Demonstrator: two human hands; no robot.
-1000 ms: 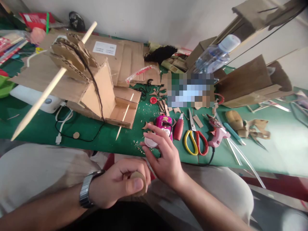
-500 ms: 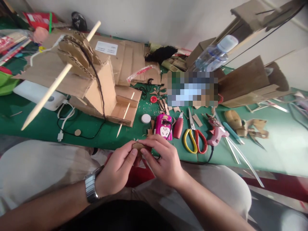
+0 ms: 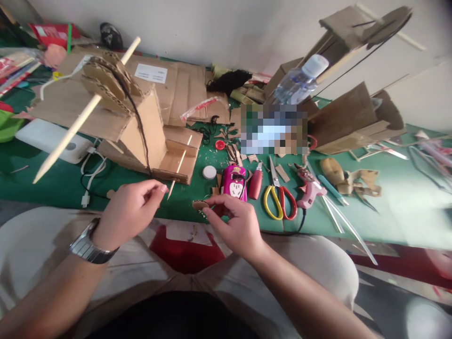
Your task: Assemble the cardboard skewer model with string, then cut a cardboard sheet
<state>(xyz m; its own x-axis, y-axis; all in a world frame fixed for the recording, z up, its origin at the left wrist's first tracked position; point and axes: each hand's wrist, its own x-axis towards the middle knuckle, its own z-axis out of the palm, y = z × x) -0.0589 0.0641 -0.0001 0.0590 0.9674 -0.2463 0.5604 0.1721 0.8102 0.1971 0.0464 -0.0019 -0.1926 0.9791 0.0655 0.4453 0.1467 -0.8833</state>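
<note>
A small round cardboard disc (image 3: 199, 205) is pinched between the thumb and fingers of my right hand (image 3: 235, 221), just over the table's front edge. My left hand (image 3: 132, 207) is closed, its fingertips close to the pointed end of a thin wooden stick (image 3: 181, 164). Whether those fingers grip anything I cannot make out. The stick passes through the low tray of a cardboard structure (image 3: 144, 127). Higher up, a thicker pointed stick (image 3: 70, 136) runs through corrugated cardboard wheels (image 3: 102, 82), and a black cord (image 3: 138, 117) hangs down from them.
On the green table (image 3: 190, 207) lie a pink power socket (image 3: 235, 181), a red glue bottle (image 3: 255, 183), scissors (image 3: 280, 200), a pink glue gun (image 3: 310, 188) and a white cap (image 3: 209, 172). Cardboard scraps, a clear bottle (image 3: 296, 84) and another cardboard build (image 3: 353, 117) stand behind.
My hands have come apart. The left moved leftward to the thin stick's tip, while the right kept the cardboard disc. The whole view has shifted slightly.
</note>
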